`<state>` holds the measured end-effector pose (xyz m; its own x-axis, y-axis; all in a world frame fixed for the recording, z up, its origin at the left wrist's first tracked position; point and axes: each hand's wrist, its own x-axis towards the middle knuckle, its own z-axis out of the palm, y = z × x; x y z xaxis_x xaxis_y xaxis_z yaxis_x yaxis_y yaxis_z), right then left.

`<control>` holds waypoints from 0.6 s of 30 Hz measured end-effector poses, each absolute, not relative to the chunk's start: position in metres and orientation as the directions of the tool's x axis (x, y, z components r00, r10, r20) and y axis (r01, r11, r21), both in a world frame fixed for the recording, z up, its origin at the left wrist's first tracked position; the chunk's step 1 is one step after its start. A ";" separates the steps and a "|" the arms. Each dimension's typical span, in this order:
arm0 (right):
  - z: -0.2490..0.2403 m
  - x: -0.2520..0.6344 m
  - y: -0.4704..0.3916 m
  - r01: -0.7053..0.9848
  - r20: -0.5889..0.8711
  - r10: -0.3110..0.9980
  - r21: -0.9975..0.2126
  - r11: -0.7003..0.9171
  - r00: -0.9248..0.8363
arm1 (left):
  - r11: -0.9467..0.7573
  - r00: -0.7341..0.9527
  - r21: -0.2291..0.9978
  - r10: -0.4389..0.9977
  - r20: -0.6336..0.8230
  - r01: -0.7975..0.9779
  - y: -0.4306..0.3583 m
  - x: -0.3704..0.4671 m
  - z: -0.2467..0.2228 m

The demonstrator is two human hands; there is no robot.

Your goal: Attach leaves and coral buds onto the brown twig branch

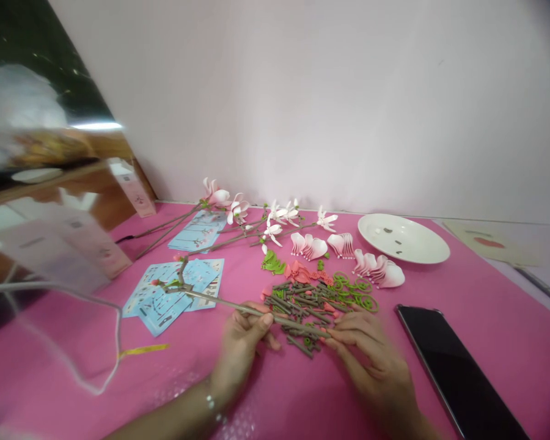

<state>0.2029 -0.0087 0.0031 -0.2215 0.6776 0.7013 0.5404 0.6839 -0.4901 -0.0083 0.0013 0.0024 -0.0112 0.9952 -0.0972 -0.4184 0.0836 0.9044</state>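
Observation:
My left hand (245, 342) pinches a long brown branch stem (211, 297) that runs up-left to a small bud over blue instruction sheets (174, 293). My right hand (371, 360) holds the stem's right end at the front edge of a pile of brown stem pieces (302, 308). Behind the pile lie green leaf rings (355, 293), red pieces (300, 272) and rows of pink-white petals (378, 269). Finished branches with pink-white flowers (238, 211) lie further back.
A white plate (417, 247) with a few small bits sits at the back right. A black phone (453, 366) lies to the right of my right hand. Shiny plastic packaging (50, 201) and a white cable (114, 342) fill the left. The mat is pink.

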 end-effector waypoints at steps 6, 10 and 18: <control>0.002 0.202 -0.007 0.555 0.693 0.671 -0.460 0.694 -0.265 | 0.035 -0.005 0.901 0.999 -0.041 -0.433 0.003 -0.011 0.004; 0.005 0.201 -0.007 0.551 0.677 0.662 -0.434 0.713 -0.323 | 0.032 -0.004 0.886 0.999 -0.038 -0.463 0.004 -0.012 0.003; 0.004 0.198 -0.005 0.535 0.651 0.644 -0.403 0.742 -0.402 | 0.103 0.072 0.823 0.995 -0.075 -0.559 0.003 -0.009 0.005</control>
<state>0.1975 -0.0046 0.0037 -0.4019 0.6438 0.6512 0.5354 0.7421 -0.4033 -0.0090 0.0029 0.0050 0.0723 0.9946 -0.0750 -0.5585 0.1026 0.8231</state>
